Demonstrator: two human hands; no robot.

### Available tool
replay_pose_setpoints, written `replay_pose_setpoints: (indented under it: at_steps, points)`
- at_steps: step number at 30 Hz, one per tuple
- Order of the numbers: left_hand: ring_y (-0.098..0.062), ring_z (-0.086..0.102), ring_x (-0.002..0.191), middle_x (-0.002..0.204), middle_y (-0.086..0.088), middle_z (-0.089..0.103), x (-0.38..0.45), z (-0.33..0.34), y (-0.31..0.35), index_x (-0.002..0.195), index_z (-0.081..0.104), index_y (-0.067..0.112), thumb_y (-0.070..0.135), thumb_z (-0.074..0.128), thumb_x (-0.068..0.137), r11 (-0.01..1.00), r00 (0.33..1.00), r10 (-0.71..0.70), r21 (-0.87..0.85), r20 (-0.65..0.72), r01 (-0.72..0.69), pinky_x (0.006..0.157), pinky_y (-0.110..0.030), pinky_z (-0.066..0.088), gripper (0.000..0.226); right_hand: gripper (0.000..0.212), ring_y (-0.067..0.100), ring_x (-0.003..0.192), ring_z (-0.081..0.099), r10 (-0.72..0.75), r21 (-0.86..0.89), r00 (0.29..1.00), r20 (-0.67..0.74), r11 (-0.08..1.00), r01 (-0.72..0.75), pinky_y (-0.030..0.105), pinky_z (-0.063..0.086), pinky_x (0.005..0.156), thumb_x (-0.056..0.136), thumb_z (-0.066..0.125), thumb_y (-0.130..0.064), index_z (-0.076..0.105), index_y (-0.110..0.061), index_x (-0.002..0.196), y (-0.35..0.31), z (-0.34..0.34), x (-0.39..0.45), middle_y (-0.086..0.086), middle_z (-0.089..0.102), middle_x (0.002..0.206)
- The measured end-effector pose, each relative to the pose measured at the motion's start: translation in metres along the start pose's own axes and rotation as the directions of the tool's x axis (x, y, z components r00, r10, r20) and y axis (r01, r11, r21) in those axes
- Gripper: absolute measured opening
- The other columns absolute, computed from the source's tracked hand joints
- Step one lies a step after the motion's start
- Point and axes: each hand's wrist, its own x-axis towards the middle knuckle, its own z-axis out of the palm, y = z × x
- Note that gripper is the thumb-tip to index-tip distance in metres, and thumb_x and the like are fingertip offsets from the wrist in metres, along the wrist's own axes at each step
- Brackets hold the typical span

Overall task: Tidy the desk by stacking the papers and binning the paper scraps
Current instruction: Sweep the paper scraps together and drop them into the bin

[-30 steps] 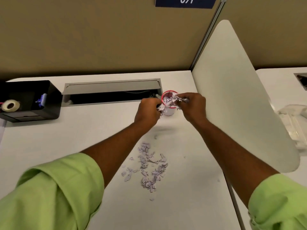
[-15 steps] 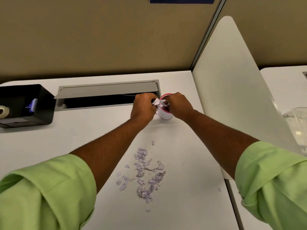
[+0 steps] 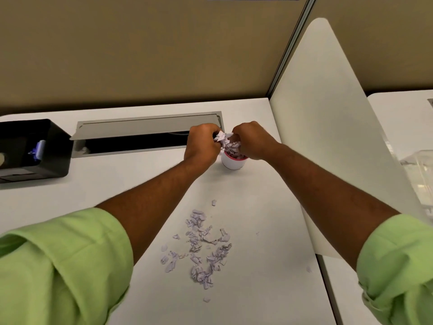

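right hand [image 3: 251,143] moved over cup [image 3: 233,161] | scraps [image 3: 230,146] pressed in

The desk [image 3: 257,207] is white. The cup [image 3: 233,162] is white with a red rim. The paper scraps [image 3: 201,249] are pale lilac with small dark print. The sleeves [image 3: 65,266] are light green. The box [image 3: 35,148] is black. The wall [image 3: 140,55] is plain tan.
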Motion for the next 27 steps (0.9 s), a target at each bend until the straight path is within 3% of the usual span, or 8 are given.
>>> replay_pose_setpoints:
  at_steps: [3, 5, 13, 17, 21, 25, 27]
  points:
    - [-0.019, 0.062, 0.074, 0.085, -0.007, 0.072, 0.006, 0.005, 0.008, 0.091, 0.076, 0.009, 0.001, 0.072, 0.079, 1.0, 1.0, 0.018, 0.017, 0.018, -0.019, 0.065, -0.029, 0.053, 0.015, 0.014, 0.031, 0.097, 0.069, 0.094, 0.133, 0.979, -0.182, 0.989, -0.07, 0.028, 0.047, 0.074, 0.087, 0.075, -0.002, 0.079, -0.007, 0.099, 0.011, -0.003, -0.005, 0.011, 0.077, 0.104]
    - [-0.017, 0.061, 0.077, 0.089, -0.008, 0.072, 0.009, 0.011, 0.013, 0.096, 0.076, 0.008, 0.003, 0.073, 0.081, 0.999, 0.999, 0.025, 0.037, 0.043, -0.027, 0.065, -0.025, 0.049, 0.016, 0.015, 0.027, 0.088, 0.069, 0.185, 0.254, 0.946, -0.265, 0.96, -0.116, 0.033, 0.055, 0.074, 0.083, 0.072, 0.003, 0.078, -0.01, 0.089, 0.017, 0.0, -0.012, 0.008, 0.077, 0.095]
    - [-0.017, 0.063, 0.09, 0.106, -0.004, 0.069, 0.013, 0.041, 0.02, 0.111, 0.066, 0.013, 0.026, 0.082, 0.078, 1.0, 0.995, -0.016, 0.001, 0.102, 0.016, 0.08, -0.025, 0.053, 0.039, 0.022, 0.021, 0.084, 0.068, 0.283, 0.405, 0.897, -0.338, 0.905, -0.132, 0.033, 0.058, 0.078, 0.087, 0.063, 0.004, 0.077, -0.01, 0.094, 0.017, 0.018, -0.036, 0.006, 0.076, 0.094]
    - [-0.023, 0.064, 0.108, 0.121, -0.006, 0.065, 0.011, 0.041, 0.02, 0.125, 0.059, 0.013, 0.024, 0.084, 0.075, 0.996, 0.984, -0.041, -0.072, 0.172, 0.054, 0.094, -0.036, 0.054, 0.058, 0.013, 0.02, 0.086, 0.063, 0.268, 0.393, 0.862, -0.43, 0.915, -0.089, 0.035, 0.057, 0.077, 0.086, 0.068, -0.003, 0.072, -0.013, 0.093, 0.017, 0.022, -0.036, 0.005, 0.068, 0.099]
    - [-0.021, 0.063, 0.114, 0.127, -0.006, 0.064, 0.01, 0.039, 0.022, 0.135, 0.053, 0.012, 0.015, 0.082, 0.077, 0.985, 0.975, -0.044, -0.152, 0.219, 0.078, 0.094, -0.034, 0.052, 0.064, 0.017, 0.02, 0.09, 0.064, 0.196, 0.37, 0.873, -0.446, 0.929, -0.02, 0.029, 0.053, 0.077, 0.088, 0.069, -0.006, 0.071, -0.011, 0.105, 0.016, 0.026, -0.031, 0.006, 0.066, 0.107]
    - [-0.023, 0.061, 0.116, 0.13, -0.008, 0.061, 0.01, 0.034, 0.019, 0.14, 0.048, 0.011, -0.001, 0.07, 0.085, 0.944, 0.971, -0.092, -0.29, 0.22, 0.155, 0.098, -0.038, 0.053, 0.06, 0.025, 0.028, 0.095, 0.067, 0.049, 0.213, 0.942, -0.333, 0.977, 0.024, 0.026, 0.046, 0.08, 0.093, 0.069, -0.015, 0.075, -0.009, 0.117, 0.016, 0.035, -0.029, 0.013, 0.073, 0.112]
    - [-0.024, 0.063, 0.114, 0.128, -0.01, 0.062, 0.01, 0.031, 0.015, 0.138, 0.049, 0.01, -0.003, 0.065, 0.087, 0.924, 0.976, -0.132, -0.336, 0.175, 0.185, 0.096, -0.038, 0.054, 0.055, 0.031, 0.031, 0.101, 0.068, -0.012, 0.085, 0.97, -0.242, 0.996, 0.033, 0.03, 0.05, 0.087, 0.094, 0.071, -0.021, 0.074, -0.014, 0.124, 0.016, 0.042, -0.03, 0.013, 0.074, 0.118]
